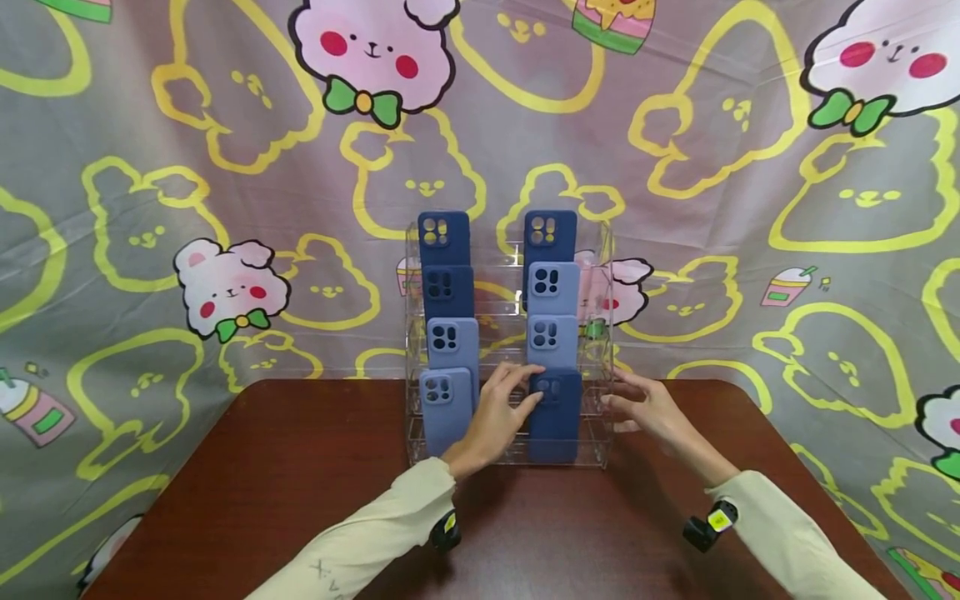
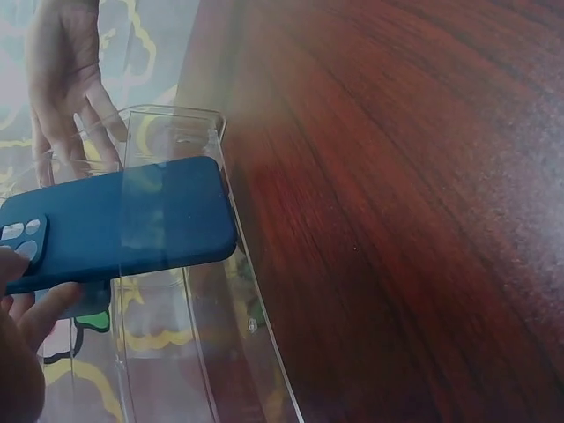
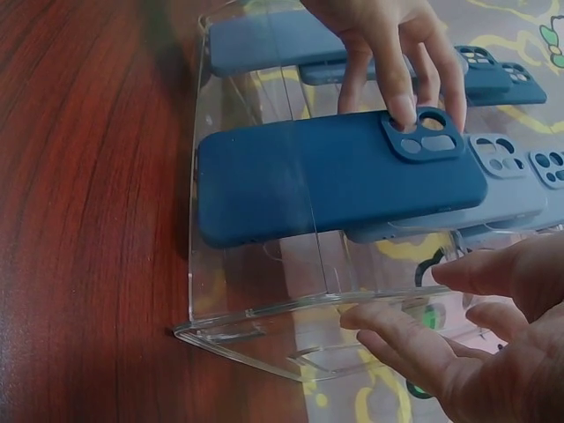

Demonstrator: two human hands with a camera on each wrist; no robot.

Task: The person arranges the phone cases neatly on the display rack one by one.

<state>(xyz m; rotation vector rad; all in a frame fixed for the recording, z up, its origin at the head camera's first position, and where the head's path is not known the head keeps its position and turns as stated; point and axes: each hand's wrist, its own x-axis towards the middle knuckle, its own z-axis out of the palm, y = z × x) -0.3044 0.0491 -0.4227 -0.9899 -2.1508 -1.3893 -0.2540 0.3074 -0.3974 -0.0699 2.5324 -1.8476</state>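
Note:
A navy phone case (image 1: 557, 425) stands in the lowest right slot of a clear acrylic display rack (image 3: 256, 313). My left hand (image 1: 495, 417) pinches its upper left edge. One fingertip lies on the camera cutout, as the right wrist view shows; other fingers of the left hand (image 3: 397, 44) reach around the top. My right hand (image 1: 656, 412) is beside the rack's right side, fingers spread and holding nothing. In the right wrist view, fingertips of the right hand (image 3: 493, 335) are close to the rack's clear side wall; whether they touch it I cannot tell.
Several more cases stand in two columns, including a light blue case (image 1: 447, 417) at lower left and a dark blue case (image 1: 551, 250) at upper right. The rack sits on a reddish-brown wooden table (image 1: 315, 450), with a patterned cloth (image 1: 300, 200) behind it.

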